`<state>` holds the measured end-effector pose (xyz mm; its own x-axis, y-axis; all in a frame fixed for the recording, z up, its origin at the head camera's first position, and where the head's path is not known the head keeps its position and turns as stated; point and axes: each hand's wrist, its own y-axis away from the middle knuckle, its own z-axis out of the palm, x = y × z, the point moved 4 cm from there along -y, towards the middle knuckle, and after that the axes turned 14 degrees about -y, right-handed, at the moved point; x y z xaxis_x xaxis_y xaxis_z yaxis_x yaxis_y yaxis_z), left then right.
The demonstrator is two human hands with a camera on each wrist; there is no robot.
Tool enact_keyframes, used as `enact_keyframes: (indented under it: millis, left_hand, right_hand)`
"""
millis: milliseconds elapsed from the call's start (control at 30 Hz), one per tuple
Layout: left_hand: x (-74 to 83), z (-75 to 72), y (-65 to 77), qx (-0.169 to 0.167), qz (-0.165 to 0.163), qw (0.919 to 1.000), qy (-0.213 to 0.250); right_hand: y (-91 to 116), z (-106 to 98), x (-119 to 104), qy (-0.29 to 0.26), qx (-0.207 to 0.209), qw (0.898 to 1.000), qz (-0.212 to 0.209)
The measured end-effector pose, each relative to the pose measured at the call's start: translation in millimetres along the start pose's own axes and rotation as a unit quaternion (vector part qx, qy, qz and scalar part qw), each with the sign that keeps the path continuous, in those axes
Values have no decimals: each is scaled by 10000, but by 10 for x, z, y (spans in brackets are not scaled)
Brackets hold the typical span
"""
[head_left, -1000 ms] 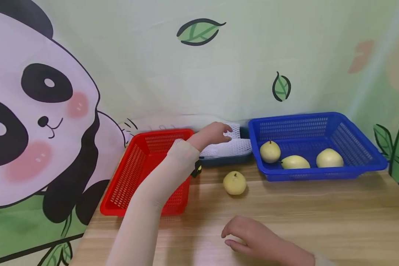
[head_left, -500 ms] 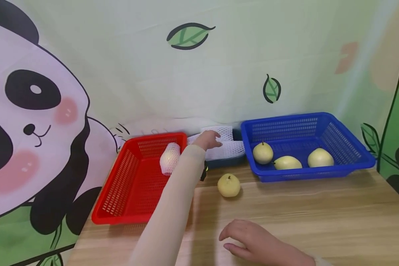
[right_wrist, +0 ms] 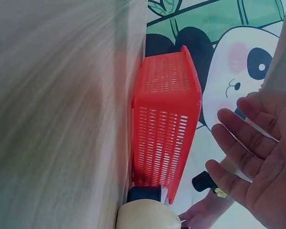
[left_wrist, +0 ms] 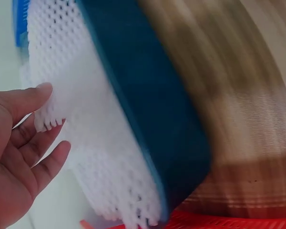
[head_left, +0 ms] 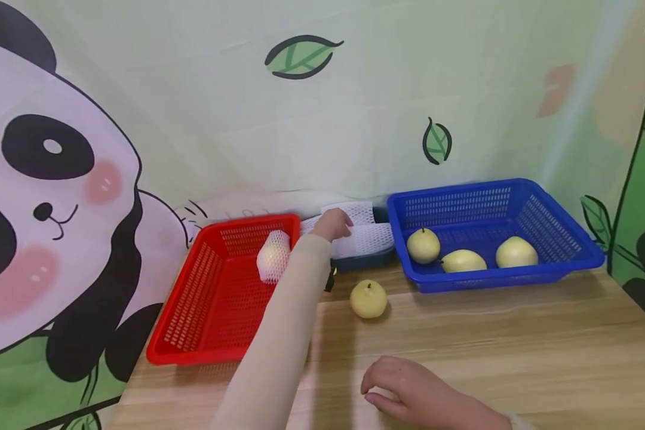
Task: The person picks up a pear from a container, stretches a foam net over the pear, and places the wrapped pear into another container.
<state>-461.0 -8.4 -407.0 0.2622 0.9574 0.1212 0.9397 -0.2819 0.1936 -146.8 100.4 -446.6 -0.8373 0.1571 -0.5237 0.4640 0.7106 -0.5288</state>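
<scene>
In the red basket (head_left: 193, 322), 1 netted pear (head_left: 273, 259) lay towards the back; as far as we could see, that 1 was done and 4 bare pears were left. Our left hand (head_left: 333, 224) pinched the end of a net sleeve (left_wrist: 55, 38), thumb set against fingers, over the dark tray (head_left: 366, 261) between the baskets. Nearer us, the loose pear (head_left: 368, 299) stood on the tabletop (head_left: 505, 346), apart from our hands. Our right hand (head_left: 408, 388) held nothing, its fingers loosely curved above the wood. The blue basket (head_left: 575, 245) held 3 bare pears (head_left: 423, 246) along its near side. The tray sat close between the basket walls, and our left forearm (head_left: 285, 322) hid part of the red rim; we had wider room before the blue basket.
</scene>
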Motion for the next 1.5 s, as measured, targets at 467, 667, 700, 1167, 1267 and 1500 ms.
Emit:
enact_keyframes:
  millis: [467, 667, 700, 1167, 1267, 1500]
  left_hand:
    - [-153, -378, 126, -497, 198, 9962, 694]
    - [-230, -575, 282, -592, 371, 9943, 810]
    - [-250, -604, 304, -545, 391, 9939, 879]
    - [-466, -872, 852, 350, 361, 9754, 2146]
    - [-483, -904, 1054, 737, 332, 9667, 2428]
    - [-476, -891, 1452, 1476, -33, 9307, 3346]
  right_hand:
    - [-41, 42, -6, 86, 5, 9996, -258]
    - [-43, 52, 9, 119, -27, 9998, -137]
    - [-44, 49, 14, 146, -14, 9998, -118]
    - [-230, -220, 33, -66, 551, 9961, 689]
    - [-291, -308, 40, -109, 980, 9921, 776]
    - [-463, -535, 74, 120, 2358, 9700, 570]
